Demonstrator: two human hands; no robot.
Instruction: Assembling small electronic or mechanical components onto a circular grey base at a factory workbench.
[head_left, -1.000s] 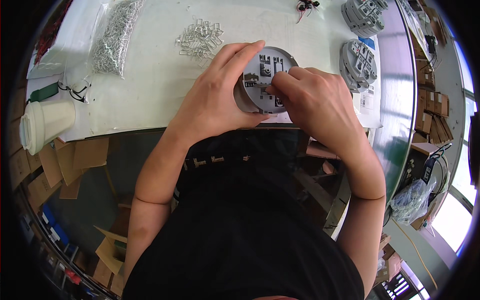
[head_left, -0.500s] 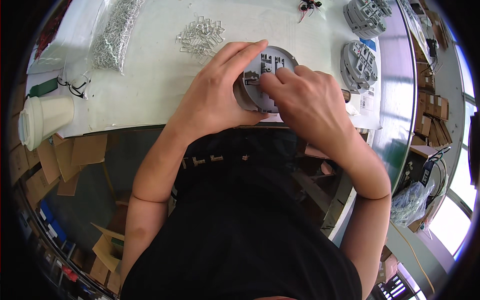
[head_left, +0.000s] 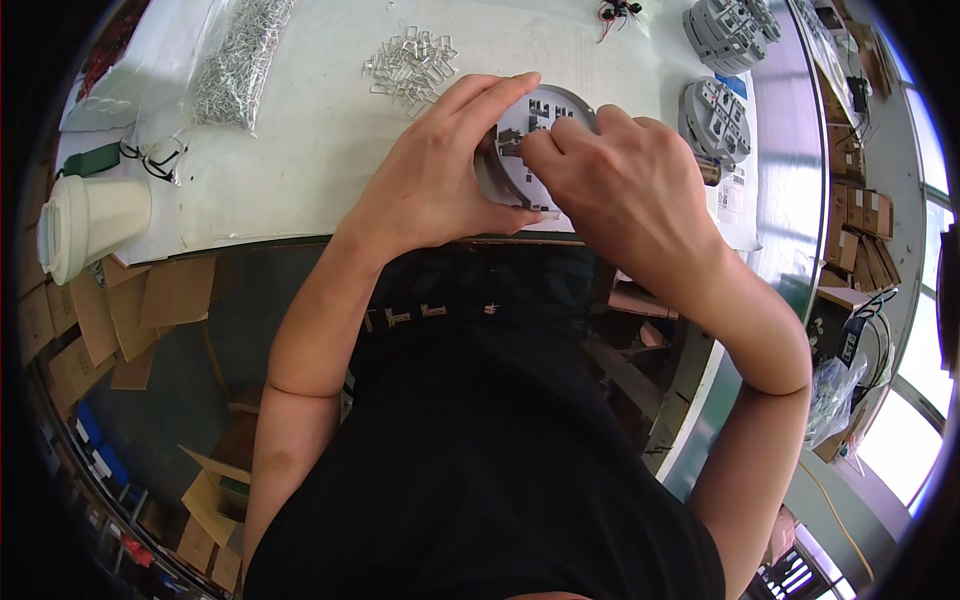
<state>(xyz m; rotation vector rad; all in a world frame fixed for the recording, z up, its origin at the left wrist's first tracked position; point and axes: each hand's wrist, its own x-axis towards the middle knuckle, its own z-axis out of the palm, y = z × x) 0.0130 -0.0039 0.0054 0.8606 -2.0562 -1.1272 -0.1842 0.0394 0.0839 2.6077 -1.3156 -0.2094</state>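
My left hand point(head_left: 430, 170) is wrapped round the left rim of a round grey plastic housing point(head_left: 545, 188), thumb at the near edge and fingers at the far edge. The housing is tilted up at the front of the table, and dark slots and small fittings show on its face. Over its right part, my right hand point(head_left: 620, 180) is closed, knuckles up. From behind that hand sticks the brownish end of a tool handle point(head_left: 710, 173); the hand hides the rest of it. What the right fingertips touch on the face is hidden too.
Loose bent metal wire clips point(head_left: 410, 68) lie beyond my left hand. A clear bag of metal pieces point(head_left: 240, 70) and a lidded cream container point(head_left: 100, 220) are at left. More grey round housings point(head_left: 714, 125) are stacked at right, with small wired parts point(head_left: 618, 12) at the far edge.
My right hand has moved slightly right and up, and the handle end behind it shows more. The left hand keeps its grip on the housing. The whole view has shifted a little.
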